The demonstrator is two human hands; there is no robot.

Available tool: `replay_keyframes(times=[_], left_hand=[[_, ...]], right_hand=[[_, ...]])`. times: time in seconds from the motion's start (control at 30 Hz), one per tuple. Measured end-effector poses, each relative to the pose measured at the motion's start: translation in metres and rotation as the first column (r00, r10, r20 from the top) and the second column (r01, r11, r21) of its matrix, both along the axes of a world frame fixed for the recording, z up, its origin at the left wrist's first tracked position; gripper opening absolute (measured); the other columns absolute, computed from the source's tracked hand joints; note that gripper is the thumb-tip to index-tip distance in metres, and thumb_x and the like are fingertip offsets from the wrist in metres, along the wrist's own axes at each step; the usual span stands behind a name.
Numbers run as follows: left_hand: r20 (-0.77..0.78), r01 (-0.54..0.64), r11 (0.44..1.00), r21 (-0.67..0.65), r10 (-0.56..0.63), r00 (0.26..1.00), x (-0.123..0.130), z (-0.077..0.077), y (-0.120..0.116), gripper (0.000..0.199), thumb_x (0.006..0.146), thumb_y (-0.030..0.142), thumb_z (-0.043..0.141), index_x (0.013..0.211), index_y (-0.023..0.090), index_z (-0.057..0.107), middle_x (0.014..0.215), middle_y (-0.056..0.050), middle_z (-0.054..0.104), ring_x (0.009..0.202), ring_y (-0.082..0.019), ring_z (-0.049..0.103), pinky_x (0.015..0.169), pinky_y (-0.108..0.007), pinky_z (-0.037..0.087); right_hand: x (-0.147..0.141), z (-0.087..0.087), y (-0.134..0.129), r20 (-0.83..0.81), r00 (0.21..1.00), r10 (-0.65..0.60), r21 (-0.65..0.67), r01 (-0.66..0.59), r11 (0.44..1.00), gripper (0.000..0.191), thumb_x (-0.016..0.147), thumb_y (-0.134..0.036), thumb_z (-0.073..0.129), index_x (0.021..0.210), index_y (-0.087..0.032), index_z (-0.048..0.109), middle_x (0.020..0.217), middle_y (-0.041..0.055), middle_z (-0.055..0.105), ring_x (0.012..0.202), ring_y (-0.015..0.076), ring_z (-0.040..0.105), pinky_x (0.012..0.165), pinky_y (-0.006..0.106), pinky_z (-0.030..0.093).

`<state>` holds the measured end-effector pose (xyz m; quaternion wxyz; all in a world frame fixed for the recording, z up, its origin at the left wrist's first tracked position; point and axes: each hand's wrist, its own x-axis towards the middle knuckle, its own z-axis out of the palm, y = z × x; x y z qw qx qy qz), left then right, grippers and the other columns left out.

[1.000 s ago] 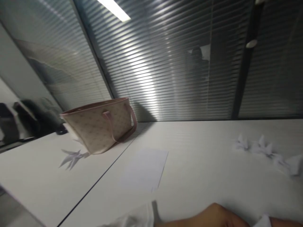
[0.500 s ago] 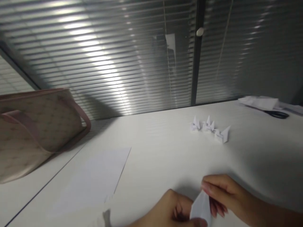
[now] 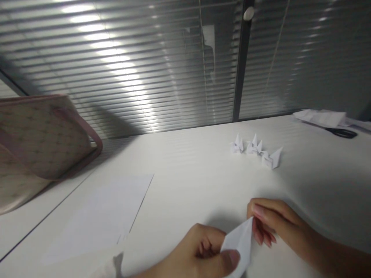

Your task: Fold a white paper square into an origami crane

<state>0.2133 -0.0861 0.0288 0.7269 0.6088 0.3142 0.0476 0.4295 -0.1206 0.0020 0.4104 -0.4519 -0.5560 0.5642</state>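
My left hand grips a small piece of folded white paper, its thumb pressed flat on the near face. The paper is kite-shaped, with a pointed tip aimed up and right. At that tip my right hand is closed, thumb against forefinger, with the other fingers curled beneath. Beyond the hands, three small white paper cranes stand in a short row: a left crane, a middle crane and a right crane. The lower edge of the folded paper is partly cut off by the frame.
A flat white sheet lies on the white table at left. Behind it stands a patterned bag with pink handles. At the far right are papers and black-handled scissors. Window blinds rise along the back edge.
More of the folded paper shows now, tilted further right. My left hand has shifted left and both hands sit slightly higher in view. The camera view has shifted, with the cranes unmoved on the table.
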Motion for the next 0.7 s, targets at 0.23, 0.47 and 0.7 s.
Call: replay_keyframes(times=[0.23, 0.47, 0.7], left_hand=[[-0.018, -0.042, 0.999, 0.004, 0.042, 0.999, 0.0024, 0.0016, -0.0044, 0.056, 0.078, 0.068, 0.058, 0.064, 0.015, 0.051, 0.056, 0.004, 0.036, 0.049, -0.007, 0.026, 0.045, -0.024, 0.018], [-0.026, -0.104, 0.994, 0.022, 0.105, 0.994, 0.001, -0.0054, -0.0059, 0.059, 0.076, 0.071, 0.059, 0.064, 0.013, 0.056, 0.054, 0.004, 0.037, 0.049, -0.007, 0.025, 0.045, -0.023, 0.021], [-0.003, -0.072, 0.996, -0.047, 0.072, 0.997, 0.0019, -0.0006, -0.0032, 0.059, 0.074, 0.071, 0.06, 0.058, 0.016, 0.05, 0.053, 0.006, 0.031, 0.047, -0.006, 0.023, 0.043, -0.022, 0.018]], right_hand=[[-0.0006, -0.0002, -0.0037, 0.116, 0.993, -0.03, 0.046, 0.025, 0.999, 0.045, 0.092, -0.057, 0.044, 0.064, -0.022, 0.046, 0.058, -0.0017, 0.052, 0.054, 0.0114, 0.045, 0.052, 0.024, 0.038], [0.0009, 0.0001, -0.0046, 0.153, 0.988, 0.005, 0.099, -0.021, 0.995, 0.046, 0.097, -0.053, 0.036, 0.065, -0.022, 0.046, 0.06, -0.001, 0.05, 0.057, 0.0127, 0.045, 0.055, 0.026, 0.038], [0.0061, -0.0006, -0.0083, 0.179, 0.984, -0.018, 0.148, -0.008, 0.989, 0.039, 0.096, -0.048, 0.042, 0.068, -0.022, 0.05, 0.061, -0.0018, 0.05, 0.057, 0.0126, 0.043, 0.055, 0.026, 0.036]])
